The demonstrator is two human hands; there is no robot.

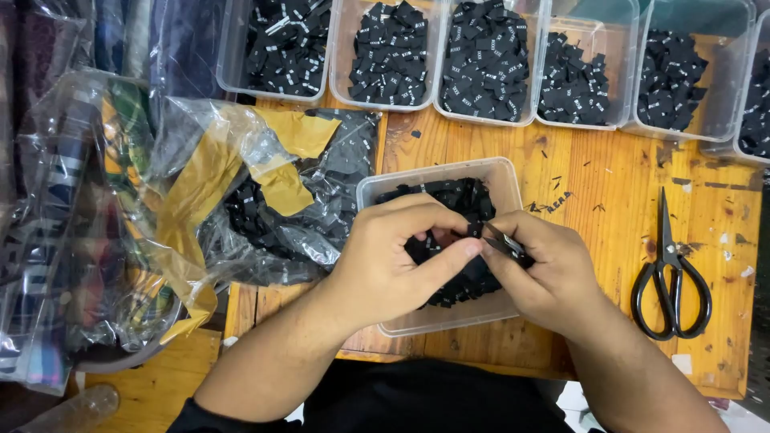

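My left hand [393, 261] and my right hand [545, 269] meet over a clear plastic tub [385, 186] filled with small black fabric labels [461, 196]. The left thumb and fingers pinch a small black label [475, 230] at the fingertips. The right hand grips a small metal snipper [504, 240], its tips touching that label. Both hands hover just above the tub's contents.
Black-handled scissors [670, 277] lie on the wooden table [609, 184] to the right. A row of clear tubs [485, 60] with black labels lines the far edge. A crumpled plastic bag [281, 200] with labels and brown tape lies left, beside bagged fabrics [72, 224].
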